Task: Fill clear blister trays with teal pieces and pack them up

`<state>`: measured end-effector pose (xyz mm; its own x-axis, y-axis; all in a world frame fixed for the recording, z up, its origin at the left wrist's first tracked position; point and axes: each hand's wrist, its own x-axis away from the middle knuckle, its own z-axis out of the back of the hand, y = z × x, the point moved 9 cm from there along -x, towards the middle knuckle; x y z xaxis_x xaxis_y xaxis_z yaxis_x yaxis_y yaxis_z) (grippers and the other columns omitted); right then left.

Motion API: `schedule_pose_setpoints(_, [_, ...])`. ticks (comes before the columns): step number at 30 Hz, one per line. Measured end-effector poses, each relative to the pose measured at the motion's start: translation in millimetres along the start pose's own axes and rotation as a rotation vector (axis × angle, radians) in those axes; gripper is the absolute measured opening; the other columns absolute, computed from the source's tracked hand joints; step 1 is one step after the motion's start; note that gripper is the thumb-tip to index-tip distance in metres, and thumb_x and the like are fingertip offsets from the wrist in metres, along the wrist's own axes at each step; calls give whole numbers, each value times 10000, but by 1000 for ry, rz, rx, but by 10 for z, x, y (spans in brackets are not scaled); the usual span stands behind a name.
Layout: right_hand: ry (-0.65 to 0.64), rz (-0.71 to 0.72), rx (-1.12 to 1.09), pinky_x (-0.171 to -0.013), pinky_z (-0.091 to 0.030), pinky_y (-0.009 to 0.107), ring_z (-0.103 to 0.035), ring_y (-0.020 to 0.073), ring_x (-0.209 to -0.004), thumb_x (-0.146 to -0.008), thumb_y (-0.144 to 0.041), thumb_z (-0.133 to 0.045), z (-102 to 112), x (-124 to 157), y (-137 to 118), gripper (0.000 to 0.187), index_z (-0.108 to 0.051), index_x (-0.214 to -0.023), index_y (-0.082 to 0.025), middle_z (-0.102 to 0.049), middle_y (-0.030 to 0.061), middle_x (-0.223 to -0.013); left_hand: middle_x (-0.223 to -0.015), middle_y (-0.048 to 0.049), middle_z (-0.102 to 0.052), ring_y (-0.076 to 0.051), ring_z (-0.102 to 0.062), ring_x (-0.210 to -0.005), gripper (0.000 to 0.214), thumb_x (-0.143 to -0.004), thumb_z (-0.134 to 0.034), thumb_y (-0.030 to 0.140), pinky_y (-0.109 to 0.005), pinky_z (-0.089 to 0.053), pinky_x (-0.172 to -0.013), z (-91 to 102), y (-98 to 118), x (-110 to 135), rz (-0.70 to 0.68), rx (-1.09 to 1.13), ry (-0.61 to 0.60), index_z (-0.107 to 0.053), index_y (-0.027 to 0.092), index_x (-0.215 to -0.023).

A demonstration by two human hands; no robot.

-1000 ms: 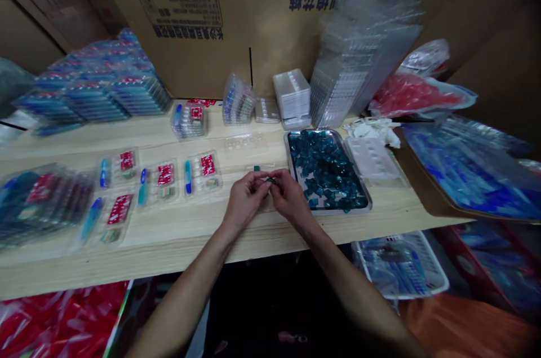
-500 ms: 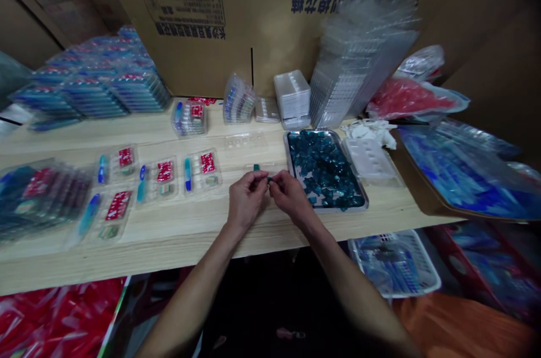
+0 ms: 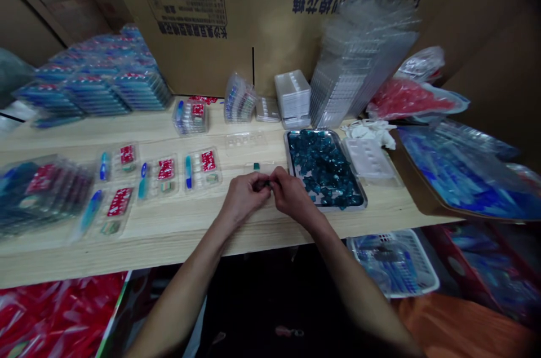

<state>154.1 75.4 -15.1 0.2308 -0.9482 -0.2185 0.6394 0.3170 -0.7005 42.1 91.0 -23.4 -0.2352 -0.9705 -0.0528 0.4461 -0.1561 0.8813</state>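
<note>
At the far left of your pale wooden counter [image 3: 169, 225], a blurred stack of filled packs [image 3: 46, 194] sits near the front, with a larger pile of packs [image 3: 99, 79] behind it. To the right lie four single packs [image 3: 160, 176], clear plastic, each with a slim blue-and-teal stick and a block of red. Behind these stands a small stack of similar packs [image 3: 191, 116].

In the middle, your left hand [image 3: 245, 194] and right hand [image 3: 291, 193] meet fingertip to fingertip just above the counter, thumbs and fingers pinching a small dark piece [image 3: 267, 182] between them; it is mostly hidden, so its shape can't be told. Just beyond your fingers lies a clear tray [image 3: 269, 167], partly covered by them, with a green square [image 3: 256, 166] in it.

Right beside your right hand is a metal tray [image 3: 365, 200] spread with glossy teal pieces [image 3: 321, 160]. Behind it rises a tall stack of clear trays [image 3: 357, 59]. Farther right, a cardboard box [image 3: 416, 194] holds blue items in plastic.
</note>
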Motion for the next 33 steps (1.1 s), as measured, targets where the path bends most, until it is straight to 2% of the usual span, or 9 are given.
schedule_pose_setpoints(5, [-119,62,75,-635,-341,282,-591,204,-705,-861,-103,-436,-42,2,-48,122,-471,-895,-215,-629,59,-792,-631,2,-695,-154,-604,-596,282,-716,-562,146,-250,-437,-593,-16,-3,5,13,-100,-69,-794,203,-865])
schedule_pose_setpoints(8, [-112,71,8,-641,-359,274,-581,188,-685,-855,-128,-455,8,-44,13,99,-509,-878,-207,-628,45,-766,-646,7,-698,-138,-603,-568,302,-703,-585,178,-245,-453,-584,-66,-97,-6,123,195,-129,-792,189,-922])
schedule_pose_setpoints(12, [56,5,-252,-641,-402,246,-567,147,-653,-842,-213,-484,144,-123,198,106,-574,-897,-202,-613,-4,-706,-747,-23,-735,-120,-639,-610,290,-623,-740,241,-247,-502,-643,-68,-250,-49,293,638,21,-775,144,-894])
schedule_pose_setpoints(16, [82,-101,-472,-545,-394,222,-490,117,-500,-849,-315,-495,224,-126,398,284,-581,-1092,-196,-559,-67,-581,-678,-18,-710,-120,-651,-610,278,-542,-839,263,-248,-517,-650,-57,-303,-103,325,771,130,-739,129,-763])
schedule_pose_setpoints(21, [187,-299,28,-632,-492,300,-630,197,-600,-887,-288,-469,801,-38,845,336,-662,-1143,-187,-644,8,-607,-615,12,-673,-85,-590,-514,270,-562,-823,244,-203,-453,-532,26,-338,-148,290,768,180,-743,137,-797])
schedule_pose_setpoints(24, [240,-233,413,-925,-495,404,-654,289,-1077,-752,-93,-526,1029,0,898,485,-660,-1215,-157,-723,136,-1061,-754,-31,-730,-107,-646,-633,262,-556,-808,215,-229,-511,-632,21,-409,-148,320,815,200,-755,131,-799])
schedule_pose_setpoints(27, [268,-110,518,-1022,-457,437,-507,322,-1318,-688,-32,-524,995,56,834,660,-571,-1341,-112,-527,196,-1427,-768,-36,-734,-103,-623,-602,260,-571,-781,218,-233,-497,-607,130,-501,-172,306,788,253,-757,132,-815])
schedule_pose_setpoints(31, [349,-146,470,-884,-521,411,-670,294,-1027,-819,-105,-455,973,201,859,478,-590,-1278,-89,-692,188,-1145,-680,4,-687,-77,-550,-524,243,-603,-752,234,-215,-448,-557,621,-671,-215,211,633,448,-751,133,-824])
schedule_pose_setpoints(33, [316,-147,442,-837,-528,383,-691,269,-903,-850,-122,-429,898,255,818,382,-649,-1163,-111,-730,148,-1000,-732,-11,-704,-97,-601,-595,258,-633,-756,250,-242,-497,-646,761,-754,-257,216,591,424,-747,130,-862])
